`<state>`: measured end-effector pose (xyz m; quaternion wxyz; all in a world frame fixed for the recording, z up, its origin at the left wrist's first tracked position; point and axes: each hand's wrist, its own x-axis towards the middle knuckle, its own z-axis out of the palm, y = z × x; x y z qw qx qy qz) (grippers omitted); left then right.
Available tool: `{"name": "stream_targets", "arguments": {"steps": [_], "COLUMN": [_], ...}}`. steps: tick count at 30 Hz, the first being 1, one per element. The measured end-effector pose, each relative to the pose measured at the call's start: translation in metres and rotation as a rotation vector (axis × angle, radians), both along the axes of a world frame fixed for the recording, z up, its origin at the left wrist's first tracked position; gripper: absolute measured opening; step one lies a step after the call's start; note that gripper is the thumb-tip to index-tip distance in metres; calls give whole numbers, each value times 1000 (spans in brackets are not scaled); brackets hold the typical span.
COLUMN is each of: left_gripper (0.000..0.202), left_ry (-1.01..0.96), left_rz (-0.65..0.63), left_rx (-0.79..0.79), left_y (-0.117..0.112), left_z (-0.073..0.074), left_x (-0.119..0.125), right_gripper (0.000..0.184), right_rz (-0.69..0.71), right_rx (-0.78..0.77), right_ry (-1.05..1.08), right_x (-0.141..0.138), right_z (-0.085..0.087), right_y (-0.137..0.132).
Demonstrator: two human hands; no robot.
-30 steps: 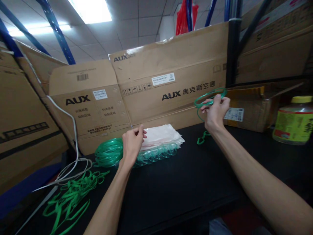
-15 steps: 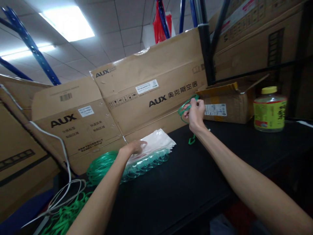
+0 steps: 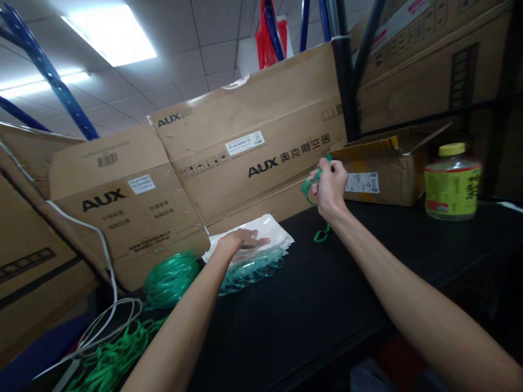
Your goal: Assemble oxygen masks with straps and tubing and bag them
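My left hand (image 3: 246,239) rests, fingers stretched out, on a stack of white sheets (image 3: 272,226). Along the front of this stack runs a row of clear green curved plastic pieces (image 3: 253,270), overlapping one another. Over the black table at the right, my right hand (image 3: 332,185) is closed around a green plastic loop (image 3: 307,188). A thin green strap (image 3: 322,235) hangs below that hand. Left of the stack sits a coil of green plastic tubing (image 3: 170,279). In front of it lies a tangled heap of green straps (image 3: 116,356).
Large cardboard panels (image 3: 261,130) stand behind the black tabletop (image 3: 294,321). At the right are an opened carton (image 3: 384,179) and a yellow-lidded plastic jar (image 3: 451,182). A white cable (image 3: 98,231) runs down at the left, among blue rack posts (image 3: 49,71).
My left hand has slid right across the white stack, and its fingers are spread more. My right hand has shifted slightly right with the green loop.
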<state>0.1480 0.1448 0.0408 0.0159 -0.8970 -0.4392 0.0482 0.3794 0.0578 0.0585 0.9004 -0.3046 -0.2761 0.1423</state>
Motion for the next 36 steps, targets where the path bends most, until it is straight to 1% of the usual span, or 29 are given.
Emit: {"name": "stream_targets", "arguments": {"steps": [3,5,6,7,9,11,12,14,17,20,22,24,27,31,33,36], "left_gripper": [46,53,54,54,52,56,57,53,46,45,44,43,41,40,39,36], "left_ry": [-125,-219,-256,-286,-326,-344,-340,-329,-364,-417,-432,-441,-452,-459,-466,-487], "left_rz": [-22,-94,-135,-171,-224,-316,-361,-429,-453,-465,-479,-476,-445,-438,-443,-450], "left_rx": [95,154,173,185,198,187,174,151,141,142,162,191,224,242,246,255], "left_y": [-20,-43,-57,-70,-94,-110,-114,-116,-109,-103,-100,-98,-96,-97,-98,-98], "left_z": [14,19,19,18,9,-5,-13,-27,-41,-47,-50,-53,-57,-60,-60,-59], "left_x": [-5,-13,-17,-22,-33,-42,-46,-52,-57,-61,-61,-59,-55,-52,-53,-54], "right_gripper": [23,21,21,20,19,16,14,13,19,20,16,11,16,17,19,18], "right_rz": [35,81,113,150,237,337,390,506,627,681,711,748,757,667,651,658], "right_rx": [5,-9,-22,-36,-68,-106,-131,-197,-289,-343,-387,-467,-606,-718,-757,-812], "right_ry": [-6,-15,-21,-29,-44,-56,-60,-68,-65,-60,-46,6,122,190,147,-21], "right_x": [0,0,0,0,2,4,5,8,13,17,18,19,23,32,39,49], "right_z": [5,5,4,3,-1,-4,-6,-8,-10,-18,-27,-39,-54,-67,-72,-83], "right_y": [-12,-22,-28,-34,-48,-64,-72,-88,-110,-128,-136,-143,-151,-159,-161,-162]}}
